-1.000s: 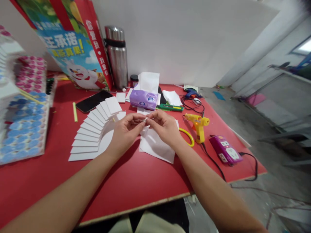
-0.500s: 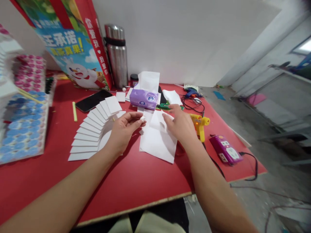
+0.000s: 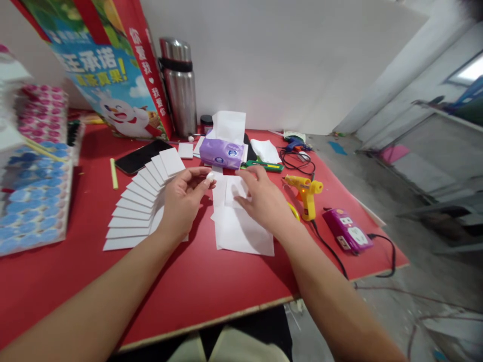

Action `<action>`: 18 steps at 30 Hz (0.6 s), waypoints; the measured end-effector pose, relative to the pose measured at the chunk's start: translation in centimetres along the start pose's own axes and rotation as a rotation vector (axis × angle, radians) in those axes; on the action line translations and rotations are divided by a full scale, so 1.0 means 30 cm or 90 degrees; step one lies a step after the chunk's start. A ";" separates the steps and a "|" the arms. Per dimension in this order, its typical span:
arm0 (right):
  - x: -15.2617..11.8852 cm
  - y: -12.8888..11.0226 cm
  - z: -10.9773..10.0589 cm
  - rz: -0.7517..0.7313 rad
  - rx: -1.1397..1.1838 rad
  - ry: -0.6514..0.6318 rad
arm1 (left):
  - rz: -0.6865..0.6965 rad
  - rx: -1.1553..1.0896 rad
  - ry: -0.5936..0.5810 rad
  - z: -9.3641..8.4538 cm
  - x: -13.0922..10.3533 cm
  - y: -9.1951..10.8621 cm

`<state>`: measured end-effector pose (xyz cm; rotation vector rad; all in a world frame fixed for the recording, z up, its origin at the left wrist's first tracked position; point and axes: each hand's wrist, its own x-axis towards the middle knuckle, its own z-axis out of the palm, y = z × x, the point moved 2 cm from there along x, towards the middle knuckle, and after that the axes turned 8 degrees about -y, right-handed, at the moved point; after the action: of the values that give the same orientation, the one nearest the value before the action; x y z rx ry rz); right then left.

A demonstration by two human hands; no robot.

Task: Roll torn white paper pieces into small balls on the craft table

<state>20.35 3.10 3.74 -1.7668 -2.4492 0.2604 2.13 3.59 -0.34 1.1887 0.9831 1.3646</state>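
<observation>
Between the thumb and fingertips of my left hand is a small white lump, too small to name more exactly. My right hand hovers over the white sheets of paper, its thumb and fingers apart and nothing seen between them. A smaller white square lies on those sheets, by my right fingertips. Left of my left hand, several white rectangular cards fan out in an arc, partly hidden behind that hand.
A purple tissue pack and a green cutter lie beyond my hands. To the right are a yellow glue gun and a purple power socket. A phone, steel flask and blue flower tray stand left.
My right hand has drawn left and its fingers have lowered toward the paper, uncovering the glue gun and cutter. My left hand has shifted slightly left with the white lump. The view has moved slightly.
</observation>
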 end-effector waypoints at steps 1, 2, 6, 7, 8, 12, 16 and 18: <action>-0.013 -0.020 0.001 -0.021 -0.007 -0.032 | 0.009 0.011 -0.004 0.002 -0.002 0.007; -0.029 -0.042 0.007 -0.043 -0.018 -0.082 | 0.017 0.020 -0.010 0.006 -0.004 0.013; -0.114 -0.135 0.040 -0.115 0.007 -0.204 | 0.031 0.028 -0.035 0.019 -0.013 0.025; -0.135 -0.154 0.046 -0.126 0.026 -0.213 | 0.029 0.021 -0.044 0.022 -0.014 0.022; -0.154 -0.169 0.049 -0.136 0.048 -0.230 | 0.023 0.011 -0.054 0.025 -0.014 0.017; -0.200 -0.165 0.020 -0.144 0.111 -0.251 | -0.044 -0.064 -0.085 0.033 -0.012 -0.020; -0.206 -0.044 -0.037 0.027 -0.018 -0.101 | -0.098 -0.083 -0.122 0.043 -0.019 -0.038; -0.201 0.023 -0.040 0.084 -0.139 -0.073 | -0.124 -0.075 -0.164 0.051 -0.027 -0.040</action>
<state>23.12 -2.32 4.83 -2.0615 -2.5258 0.1107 3.83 2.89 -1.35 1.1168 0.8016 1.0704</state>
